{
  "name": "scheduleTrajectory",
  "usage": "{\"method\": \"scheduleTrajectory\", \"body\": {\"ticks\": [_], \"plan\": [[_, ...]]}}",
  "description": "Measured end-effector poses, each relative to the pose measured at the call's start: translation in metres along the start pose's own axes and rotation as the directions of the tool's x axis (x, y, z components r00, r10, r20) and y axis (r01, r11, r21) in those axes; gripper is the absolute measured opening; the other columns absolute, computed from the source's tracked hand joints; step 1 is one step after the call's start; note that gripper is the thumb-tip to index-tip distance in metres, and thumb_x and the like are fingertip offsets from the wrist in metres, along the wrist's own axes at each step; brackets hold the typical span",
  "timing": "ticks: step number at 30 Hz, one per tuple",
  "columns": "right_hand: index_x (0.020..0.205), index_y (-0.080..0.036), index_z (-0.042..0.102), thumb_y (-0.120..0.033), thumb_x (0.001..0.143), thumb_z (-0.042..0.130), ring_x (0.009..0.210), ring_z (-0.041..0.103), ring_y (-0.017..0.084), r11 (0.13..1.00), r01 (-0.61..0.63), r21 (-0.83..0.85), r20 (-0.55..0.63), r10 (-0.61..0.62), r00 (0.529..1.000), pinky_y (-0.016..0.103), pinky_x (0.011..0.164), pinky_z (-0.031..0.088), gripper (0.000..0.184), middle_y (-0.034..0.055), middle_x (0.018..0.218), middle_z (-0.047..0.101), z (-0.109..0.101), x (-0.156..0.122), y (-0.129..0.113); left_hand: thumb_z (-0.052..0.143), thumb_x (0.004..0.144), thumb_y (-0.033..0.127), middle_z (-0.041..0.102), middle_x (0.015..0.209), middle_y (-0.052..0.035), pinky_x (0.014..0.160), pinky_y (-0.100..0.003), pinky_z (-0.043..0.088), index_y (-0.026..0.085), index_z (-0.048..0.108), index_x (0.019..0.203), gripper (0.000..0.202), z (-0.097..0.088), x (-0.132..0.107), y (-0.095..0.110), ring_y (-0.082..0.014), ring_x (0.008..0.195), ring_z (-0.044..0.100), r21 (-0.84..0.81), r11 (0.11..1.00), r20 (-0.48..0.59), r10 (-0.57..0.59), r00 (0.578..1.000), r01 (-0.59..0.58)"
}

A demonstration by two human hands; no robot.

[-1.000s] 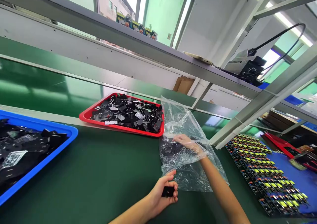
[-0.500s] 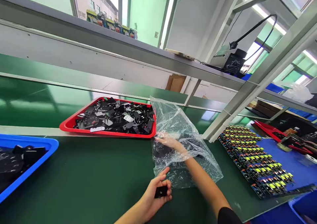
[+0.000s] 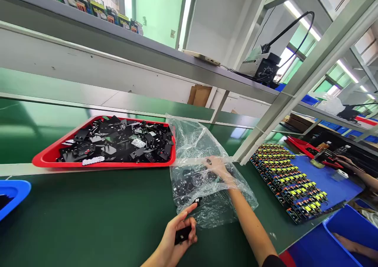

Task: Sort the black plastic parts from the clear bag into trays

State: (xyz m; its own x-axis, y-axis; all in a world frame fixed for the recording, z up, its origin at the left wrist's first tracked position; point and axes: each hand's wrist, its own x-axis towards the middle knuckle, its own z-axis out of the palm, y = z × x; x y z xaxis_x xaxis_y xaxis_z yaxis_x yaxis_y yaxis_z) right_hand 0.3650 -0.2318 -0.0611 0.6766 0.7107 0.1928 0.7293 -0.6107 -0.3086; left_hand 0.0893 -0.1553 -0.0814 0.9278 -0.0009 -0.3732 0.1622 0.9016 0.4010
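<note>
My left hand (image 3: 174, 235) curls around a small flat black plastic piece (image 3: 182, 235) in front of the bag, index finger pointing up. Near that fingertip, at the bag's mouth, is another small black piece (image 3: 197, 201) with white spots. My right hand (image 3: 217, 167) is inside a clear plastic bag (image 3: 195, 135), seen through the film. Its fingers are bent about a small dark spot too unclear to name. More black pieces (image 3: 187, 182) lie within the bag, left of that hand. The bag rests on the green tabletop against a red tray (image 3: 126, 164).
Loose black pieces (image 3: 118, 139) fill the red tray. A blue tray (image 3: 22, 190) is at far left. Circuit boards (image 3: 289, 176) stand in rows on the right, by a shelf post (image 3: 274, 89). Another person's hands (image 3: 348, 162) show at far right, one by a blue bin (image 3: 333, 231).
My right hand has moved rightward inside the bag, away from its left side. My left hand keeps its black piece. The view has shifted right, and another person's hands now show.
</note>
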Motion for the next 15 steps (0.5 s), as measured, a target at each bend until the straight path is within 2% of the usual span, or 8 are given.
{"method": "scheduleTrajectory", "body": {"ticks": [3,5,7,12,15], "plan": [[0.116,-0.017,0.063,-0.042,0.089,0.055,0.121,0.052,0.029,0.999,0.050,0.002,0.068,-0.050,0.996,0.047,0.106,0.037,0.037,0.0137,0.125,0.060,0.005,-0.021,-0.011,0.063,0.075,0.032,0.055,0.066,0.0002,0.060,-0.029,0.036,0.011,0.057,0.124,0.053,0.000,0.001,0.000,-0.0109,0.053,0.041,0.002,1.000,0.014,0.000,1.000,0.000],[0.121,-0.023,0.062,-0.044,0.089,0.054,0.122,0.052,0.025,0.994,0.111,0.026,0.123,-0.113,0.986,0.038,0.106,0.038,0.039,0.0073,0.128,0.060,0.004,-0.038,-0.019,0.064,0.075,0.032,0.055,0.066,-0.0001,0.059,-0.029,0.036,0.011,0.059,0.121,0.050,0.000,0.001,0.000,-0.0107,0.053,0.041,0.004,1.000,0.025,0.000,1.000,0.000],[0.125,-0.029,0.059,-0.047,0.089,0.052,0.124,0.051,0.022,0.993,0.112,0.037,0.143,-0.116,0.983,0.034,0.106,0.039,0.041,0.0024,0.132,0.057,0.000,-0.052,-0.020,0.063,0.075,0.031,0.056,0.066,-0.0004,0.060,-0.029,0.037,0.011,0.061,0.119,0.049,0.001,0.001,0.000,-0.0109,0.053,0.042,0.003,1.000,0.022,-0.004,1.000,0.004],[0.132,-0.022,0.053,-0.050,0.093,0.037,0.135,0.037,0.028,0.992,-0.122,-0.028,0.013,0.123,0.992,0.050,0.113,0.026,0.051,0.0101,0.141,0.047,-0.007,-0.060,0.007,0.062,0.075,0.029,0.055,0.067,-0.0008,0.060,-0.029,0.037,0.010,0.063,0.114,0.043,0.005,-0.002,0.003,-0.0109,0.052,0.042,0.028,0.999,-0.006,-0.016,1.000,0.016],[0.133,-0.020,0.051,-0.055,0.092,0.035,0.133,0.039,0.033,0.973,-0.229,-0.041,-0.056,0.227,0.972,0.056,0.109,0.031,0.057,0.0122,0.142,0.045,-0.008,-0.052,0.021,0.061,0.078,0.029,0.055,0.067,-0.0009,0.060,-0.030,0.038,0.010,0.065,0.110,0.038,0.007,-0.004,0.004,-0.0106,0.051,0.041,0.056,0.998,-0.020,-0.014,1.000,0.016]]}}
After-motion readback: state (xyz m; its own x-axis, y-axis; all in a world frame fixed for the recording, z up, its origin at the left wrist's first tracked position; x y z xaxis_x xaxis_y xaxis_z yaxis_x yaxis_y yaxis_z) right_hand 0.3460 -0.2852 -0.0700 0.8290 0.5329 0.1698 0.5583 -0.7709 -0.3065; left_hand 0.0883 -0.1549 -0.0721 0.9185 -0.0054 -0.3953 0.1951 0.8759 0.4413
